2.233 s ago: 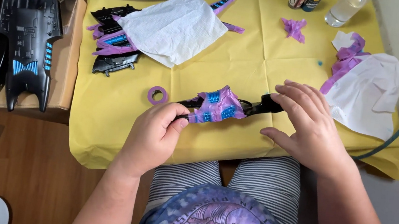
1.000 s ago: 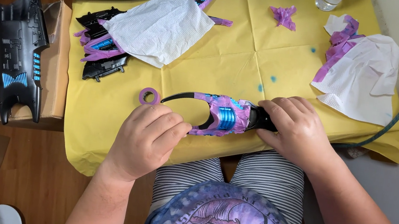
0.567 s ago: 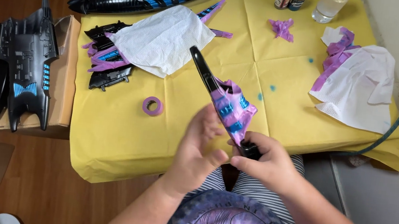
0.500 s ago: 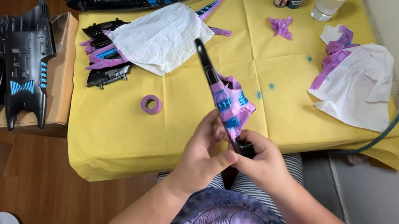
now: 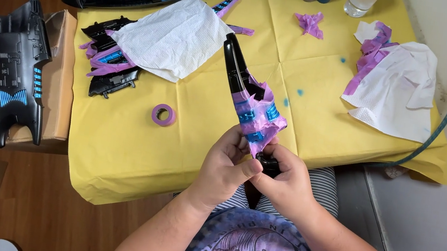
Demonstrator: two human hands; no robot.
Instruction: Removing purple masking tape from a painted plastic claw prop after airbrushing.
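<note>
Black model part [image 5: 240, 76] wrapped in purple masking tape, gripped upright at its base by left hand [image 5: 225, 169] and right hand [image 5: 285, 182]. Purple tape roll [image 5: 163, 114] nearby on yellow table cover [image 5: 117, 146].

A single head-worn view looks steeply down from above the person's lap, close over both hands and facing the yellow table [image 5: 117, 146]. The table fills the middle; floor shows left of it, a wall right of it.

Tape roll [image 5: 163, 115] left of hands [image 5: 254, 173]
</note>
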